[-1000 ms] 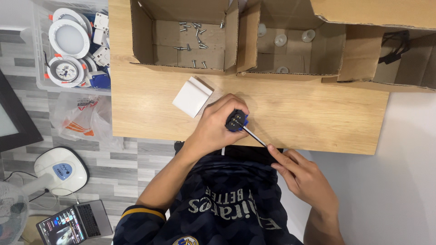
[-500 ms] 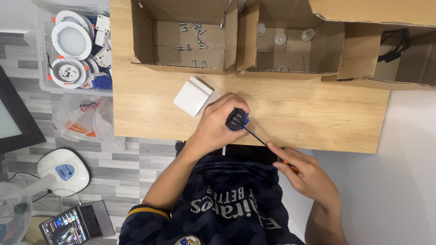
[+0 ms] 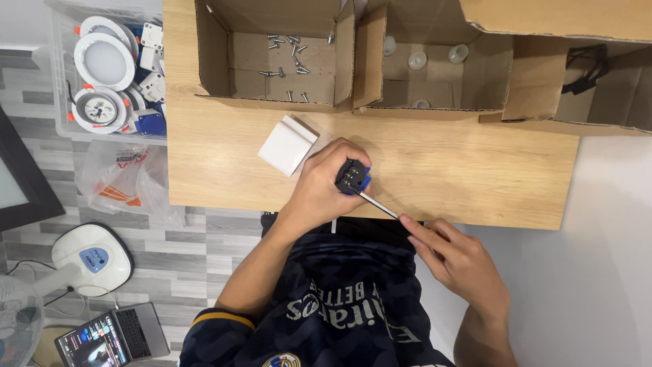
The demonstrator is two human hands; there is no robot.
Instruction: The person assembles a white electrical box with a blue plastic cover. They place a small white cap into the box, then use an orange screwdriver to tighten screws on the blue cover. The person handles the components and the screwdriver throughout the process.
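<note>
At the near edge of the wooden table point(image 3: 475, 183), a small black-and-blue part point(image 3: 352, 178) sits in the left hand point(image 3: 324, 187), fingers curled fully around it so only its dark face with metal contacts and a blue corner show past the thumb side. A thin screwdriver point(image 3: 377, 204) runs from that face down and to the right; its tip meets the part, and its far end is pinched closed between thumb and fingertips of the right hand point(image 3: 454, 255), which sits off the table edge, over the lap. Handle hidden by the fingers. Just left of the left hand, lying on the table and apart from it: a white square block point(image 3: 287, 144), tilted. Behind, along the far edge: an open cardboard box point(image 3: 272, 54) with loose screws point(image 3: 288, 51) scattered on its bottom; beside it a second box point(image 3: 435, 75) holding small white round pieces point(image 3: 417, 60). Off the table, left: a clear bin point(image 3: 109, 75) of round white lamp fittings, a plastic bag point(image 3: 125, 180) below it, a laptop point(image 3: 112, 336) on the floor.
</note>
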